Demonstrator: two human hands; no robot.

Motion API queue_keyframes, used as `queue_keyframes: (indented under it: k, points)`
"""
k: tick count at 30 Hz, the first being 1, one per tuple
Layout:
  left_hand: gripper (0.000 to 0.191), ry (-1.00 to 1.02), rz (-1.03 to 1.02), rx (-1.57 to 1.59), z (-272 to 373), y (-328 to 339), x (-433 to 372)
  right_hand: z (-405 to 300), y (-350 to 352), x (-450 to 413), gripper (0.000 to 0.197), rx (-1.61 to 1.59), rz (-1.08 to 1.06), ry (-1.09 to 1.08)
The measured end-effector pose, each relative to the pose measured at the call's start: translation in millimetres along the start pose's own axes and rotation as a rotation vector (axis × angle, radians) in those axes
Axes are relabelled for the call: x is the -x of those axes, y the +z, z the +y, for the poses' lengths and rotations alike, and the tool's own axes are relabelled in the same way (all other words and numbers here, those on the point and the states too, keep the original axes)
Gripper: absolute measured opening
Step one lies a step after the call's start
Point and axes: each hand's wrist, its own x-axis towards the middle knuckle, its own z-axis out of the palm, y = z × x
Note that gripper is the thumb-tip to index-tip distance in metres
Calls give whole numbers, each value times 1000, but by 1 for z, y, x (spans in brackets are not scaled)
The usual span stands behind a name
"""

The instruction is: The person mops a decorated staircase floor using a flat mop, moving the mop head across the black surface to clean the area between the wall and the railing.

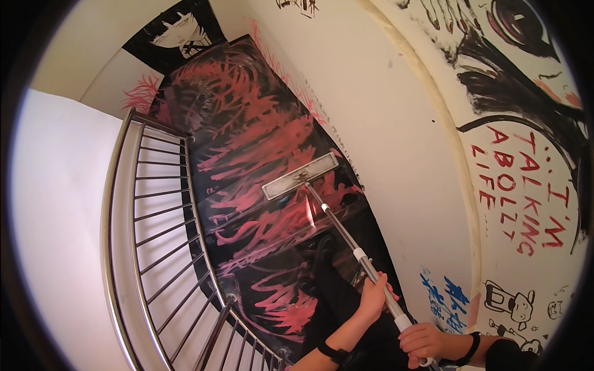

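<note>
A flat mop's telescopic metal pole (344, 231) slants up and left from my hands. My left hand (375, 297) wraps around the pole below its white collar. Closer to me, my right hand (420, 342) grips the white handle at the pole's end, where a hanging loop shows. At the far end, the mop's long rectangular head (300, 176) lies across a stair painted black and red (260, 162). Its pad underneath is hidden. Each wrist wears a dark band.
A stainless steel railing (134, 204) with thin bars curves along the left side. The white wall (403, 162) on the right bears black drawings and painted writing. My dark-clad legs and shoes (325, 259) are on the steps below me. A black-and-white painted figure (178, 32) is at the top.
</note>
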Motion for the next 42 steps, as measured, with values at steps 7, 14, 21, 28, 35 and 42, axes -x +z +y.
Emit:
queue_keyframes:
  k: [7, 14, 21, 28, 35, 42]
  points:
    - [25, -11, 32, -64, -26, -17, 3, -5, 9, 23, 9, -12, -56, -41]
    - [25, -31, -21, -51, -5, -32, 20, -15, 55, 24, 11, 124, 235, 76]
    - [23, -71, -25, -116, 1, -27, 20, -38, 71, 15, 14, 454, 494, 532]
    - [27, -57, 34, -197, -8, -52, 25, -46, 74, 31, 24, 141, 448, 1028]
    - [28, -37, 72, -334, -56, -76, 17, -79, 86, 96, 51, -1597, 655, 1487]
    - [17, 7, 181, -363, -63, -74, -13, -77, 96, 76, 48, -1272, 1076, 1440]
